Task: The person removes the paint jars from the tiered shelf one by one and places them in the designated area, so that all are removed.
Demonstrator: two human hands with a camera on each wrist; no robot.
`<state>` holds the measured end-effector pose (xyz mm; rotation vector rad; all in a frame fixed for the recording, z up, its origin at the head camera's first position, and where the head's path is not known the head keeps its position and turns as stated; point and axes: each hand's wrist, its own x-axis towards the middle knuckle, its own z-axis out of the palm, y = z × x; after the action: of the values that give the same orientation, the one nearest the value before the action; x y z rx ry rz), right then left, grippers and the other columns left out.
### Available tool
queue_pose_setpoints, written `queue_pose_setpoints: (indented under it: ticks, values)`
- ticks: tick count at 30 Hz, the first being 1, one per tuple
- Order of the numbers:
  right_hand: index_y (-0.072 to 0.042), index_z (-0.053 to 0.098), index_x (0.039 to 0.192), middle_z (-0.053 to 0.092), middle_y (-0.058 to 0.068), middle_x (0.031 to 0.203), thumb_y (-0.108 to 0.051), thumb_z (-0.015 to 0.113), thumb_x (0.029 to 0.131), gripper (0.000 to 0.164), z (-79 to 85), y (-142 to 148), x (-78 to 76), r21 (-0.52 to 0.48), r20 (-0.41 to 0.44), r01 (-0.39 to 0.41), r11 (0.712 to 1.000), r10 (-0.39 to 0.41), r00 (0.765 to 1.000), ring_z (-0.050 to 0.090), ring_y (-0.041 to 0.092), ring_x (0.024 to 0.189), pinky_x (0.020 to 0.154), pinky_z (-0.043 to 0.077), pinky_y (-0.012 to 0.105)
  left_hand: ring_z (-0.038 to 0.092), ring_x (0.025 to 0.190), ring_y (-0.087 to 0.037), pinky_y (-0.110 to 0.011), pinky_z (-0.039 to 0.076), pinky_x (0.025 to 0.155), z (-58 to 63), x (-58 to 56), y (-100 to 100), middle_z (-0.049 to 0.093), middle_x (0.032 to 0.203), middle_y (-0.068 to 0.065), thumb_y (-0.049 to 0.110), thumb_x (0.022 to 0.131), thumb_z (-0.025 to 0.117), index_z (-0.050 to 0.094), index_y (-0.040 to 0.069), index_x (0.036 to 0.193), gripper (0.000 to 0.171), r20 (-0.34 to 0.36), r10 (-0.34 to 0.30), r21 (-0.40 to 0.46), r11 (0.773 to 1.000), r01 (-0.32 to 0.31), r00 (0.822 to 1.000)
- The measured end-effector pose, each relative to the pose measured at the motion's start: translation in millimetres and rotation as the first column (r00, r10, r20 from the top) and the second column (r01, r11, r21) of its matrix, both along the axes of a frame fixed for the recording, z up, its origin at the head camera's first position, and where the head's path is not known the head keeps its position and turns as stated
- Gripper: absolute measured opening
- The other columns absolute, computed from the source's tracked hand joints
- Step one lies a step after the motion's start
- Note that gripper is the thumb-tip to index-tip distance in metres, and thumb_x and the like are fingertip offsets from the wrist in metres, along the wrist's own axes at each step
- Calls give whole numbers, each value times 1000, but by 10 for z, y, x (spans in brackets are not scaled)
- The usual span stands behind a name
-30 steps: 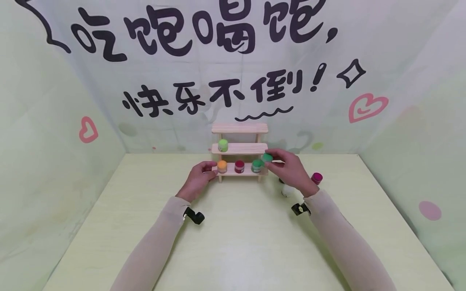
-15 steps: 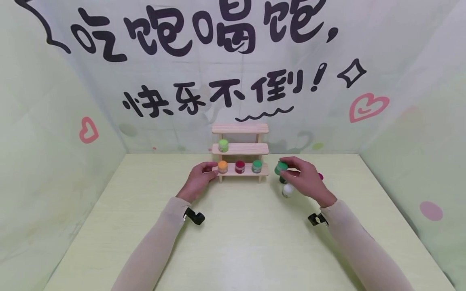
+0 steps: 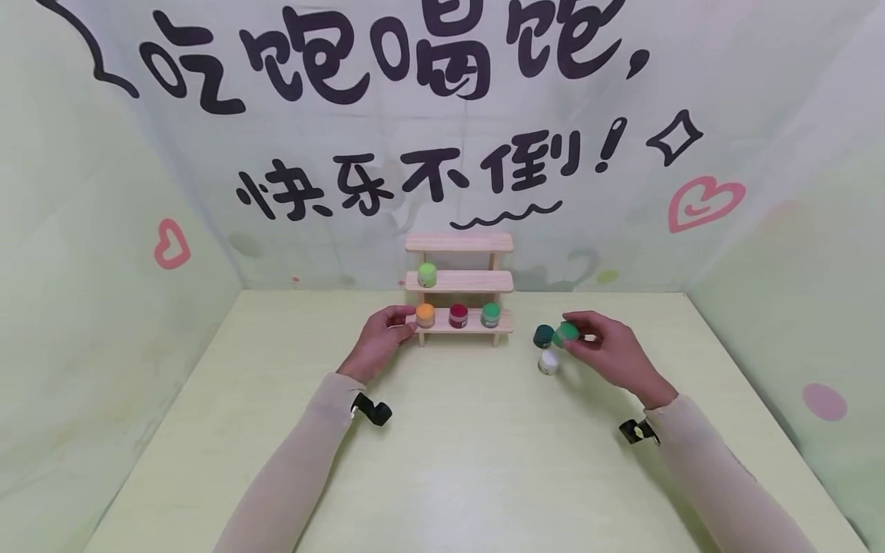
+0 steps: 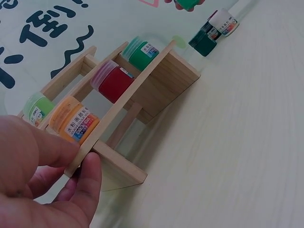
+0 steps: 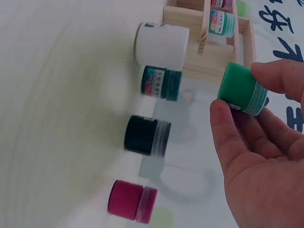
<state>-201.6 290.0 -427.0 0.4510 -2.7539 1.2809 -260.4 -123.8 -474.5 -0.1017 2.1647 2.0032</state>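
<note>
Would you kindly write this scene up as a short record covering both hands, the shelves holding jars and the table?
Left hand: grips the bottom shelf at its left end, beside the orange jar
Right hand: holds a green jar between thumb and fingers
Middle shelf: light green jar, left end
Bottom shelf: orange jar, red jar, second green jar
Table: white jar, teal jar, near-black jar, magenta jar

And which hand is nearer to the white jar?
Right: the right hand, holding a green jar, is just right of the white jar. The left hand is farther left, gripping the bottom wooden shelf.
</note>
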Motion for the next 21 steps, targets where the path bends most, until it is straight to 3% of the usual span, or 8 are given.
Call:
queue_pose_setpoints:
  ticks: [5,16,21]
  values:
    - [-3,65,139,73,18,126,-19,77,98,45,-27,123,54,60,40,17,998,-20,999,73,34,110,85,55,11,52,114,-22,-30,59,101,19,-18,13,53,126,-11,3,101,67,62,6,140,39,11,-4,5,1000,4,1000]
    - [-2,69,132,72,16,125,-17,78,97,39,-113,327,115,124,63,-8,992,0,998,71,41,117,84,57,15,54,111,-21,-34,59,103,27,-9,4,52,123,-11,3,102,65,61,5,141,40,-7,-18,11,1000,18,1000]
    - [-1,69,132,71,14,120,-15,79,96,40,-164,347,110,154,85,-27,988,14,996,72,41,116,85,56,17,53,112,-21,-29,59,99,29,-6,16,52,124,-11,2,102,64,61,6,141,40,2,-6,17,1000,5,1000]
